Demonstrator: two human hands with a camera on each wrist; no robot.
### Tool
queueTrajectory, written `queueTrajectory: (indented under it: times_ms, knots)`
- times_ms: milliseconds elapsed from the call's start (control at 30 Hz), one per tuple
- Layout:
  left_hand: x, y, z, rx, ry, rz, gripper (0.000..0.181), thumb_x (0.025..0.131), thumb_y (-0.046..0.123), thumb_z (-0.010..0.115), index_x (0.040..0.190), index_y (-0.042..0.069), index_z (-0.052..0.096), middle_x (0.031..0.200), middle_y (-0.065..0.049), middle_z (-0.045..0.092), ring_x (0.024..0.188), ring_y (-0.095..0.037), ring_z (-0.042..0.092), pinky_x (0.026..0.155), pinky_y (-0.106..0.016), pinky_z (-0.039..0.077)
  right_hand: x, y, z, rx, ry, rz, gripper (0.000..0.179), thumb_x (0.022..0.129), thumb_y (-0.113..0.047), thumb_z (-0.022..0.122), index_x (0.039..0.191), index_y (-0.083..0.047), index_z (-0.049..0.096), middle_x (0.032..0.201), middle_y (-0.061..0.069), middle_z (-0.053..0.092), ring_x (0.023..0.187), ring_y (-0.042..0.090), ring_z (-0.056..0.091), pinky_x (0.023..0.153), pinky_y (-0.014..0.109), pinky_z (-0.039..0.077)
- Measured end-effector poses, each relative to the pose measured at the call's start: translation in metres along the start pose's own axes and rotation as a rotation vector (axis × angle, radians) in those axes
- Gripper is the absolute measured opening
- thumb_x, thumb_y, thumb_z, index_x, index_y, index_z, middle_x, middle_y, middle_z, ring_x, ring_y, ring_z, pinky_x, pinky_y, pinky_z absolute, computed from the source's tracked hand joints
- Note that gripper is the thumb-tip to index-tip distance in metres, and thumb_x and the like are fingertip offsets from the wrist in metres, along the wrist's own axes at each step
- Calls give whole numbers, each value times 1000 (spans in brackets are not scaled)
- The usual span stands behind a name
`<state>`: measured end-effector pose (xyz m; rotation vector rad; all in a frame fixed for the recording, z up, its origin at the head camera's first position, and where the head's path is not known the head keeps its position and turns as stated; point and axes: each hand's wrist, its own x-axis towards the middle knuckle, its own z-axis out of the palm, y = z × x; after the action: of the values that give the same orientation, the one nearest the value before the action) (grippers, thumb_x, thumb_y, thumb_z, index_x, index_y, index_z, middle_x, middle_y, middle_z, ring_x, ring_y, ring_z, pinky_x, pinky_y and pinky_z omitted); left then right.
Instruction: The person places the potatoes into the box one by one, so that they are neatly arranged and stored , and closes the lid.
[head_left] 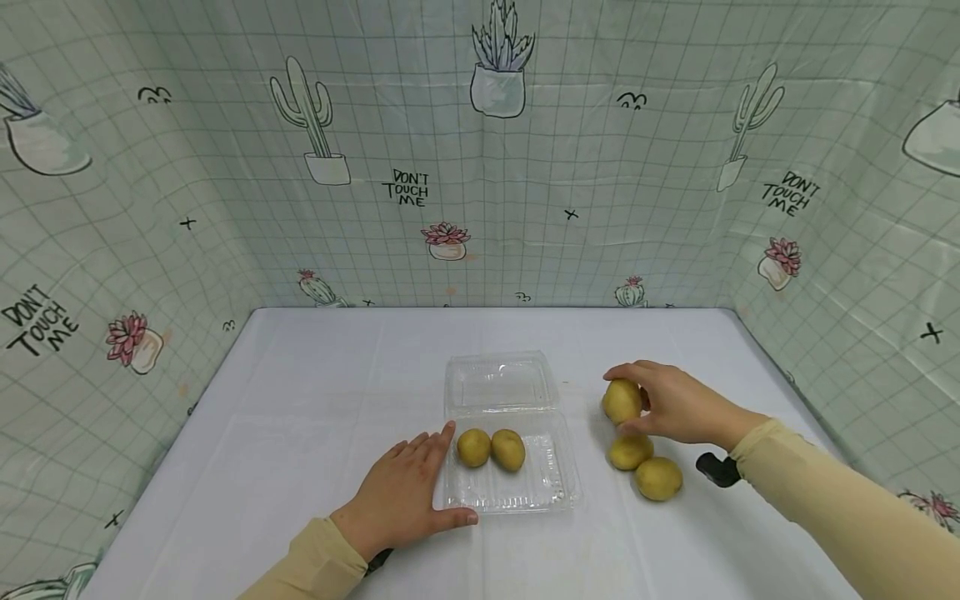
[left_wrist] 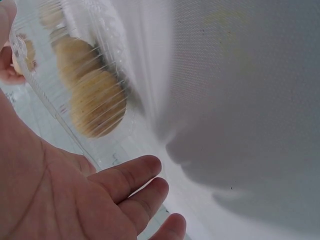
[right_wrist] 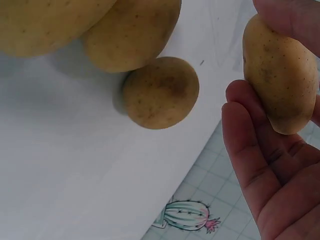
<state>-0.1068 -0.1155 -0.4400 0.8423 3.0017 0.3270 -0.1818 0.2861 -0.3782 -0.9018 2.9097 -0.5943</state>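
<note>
A clear plastic clamshell box [head_left: 551, 492] lies with its lid [head_left: 501, 383] folded back. Two potatoes [head_left: 473, 447] [left_wrist: 98, 103] sit side by side in its base. My left hand [head_left: 401, 487] [left_wrist: 55, 185] rests against the box's left side, thumb spread along the near edge and fingers straight. To the right of the box, my right hand [head_left: 678, 404] [right_wrist: 285, 175] pinches a potato [head_left: 622, 401] [right_wrist: 280, 75] between thumb and fingers. Loose potatoes [head_left: 658, 478] [right_wrist: 161, 93] lie below that hand; the right wrist view shows three, the head view only two.
A white cloth covers the table [head_left: 315, 383]. Behind and on both sides hangs a grid-patterned curtain [head_left: 570, 167] printed with cacti. A black wrist strap piece [head_left: 717, 470] shows under the right sleeve.
</note>
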Motion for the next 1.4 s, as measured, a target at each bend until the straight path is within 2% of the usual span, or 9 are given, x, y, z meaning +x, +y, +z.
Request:
queueTrajectory:
  times_ms: [500,733,967,1100,1267,1400]
  knots:
    - [0,1,-1,-1,1,2,111,81,77,59,155,1,28,142,-20,53,131,-38,49,107,-51,38,26,-34,14,32,-46,-126,60,74,-27,90,127,-21,62,106,-10,56,80,9,55,72,26,49]
    - [0,1,-2,-5,0,1,111,81,77,59,156,1,28,142,-20,53,130,-38,49,107,-51,38,37,-50,23,25,-91,-144,60,74,-30,90,127,-20,62,105,-10,54,81,8,54,73,26,49]
    - [0,0,-1,-16,-16,0,112,81,79,57,156,2,28,143,-20,52,131,-37,49,107,-51,39,43,-55,37,-20,-98,-203,62,73,-30,90,127,-15,63,109,-8,54,81,6,54,73,26,50]
    - [0,0,-2,-25,-22,-2,111,81,79,57,156,2,28,143,-19,52,131,-37,49,107,-51,38,46,-58,43,-58,-115,-180,62,73,-32,90,127,-19,63,110,-11,52,79,5,54,69,26,49]
    - [0,0,-3,-27,-22,-4,111,81,78,58,156,2,28,143,-20,52,131,-37,49,107,-52,38,49,-62,48,-107,-145,-126,62,72,-37,90,126,-26,62,110,-14,50,75,4,53,55,27,46]
    - [0,0,-2,-31,-24,-3,112,81,79,57,156,2,27,143,-20,51,131,-37,49,107,-52,38,50,-63,51,-107,-138,-181,61,72,-33,91,125,-22,63,110,-9,52,76,5,54,59,27,49]
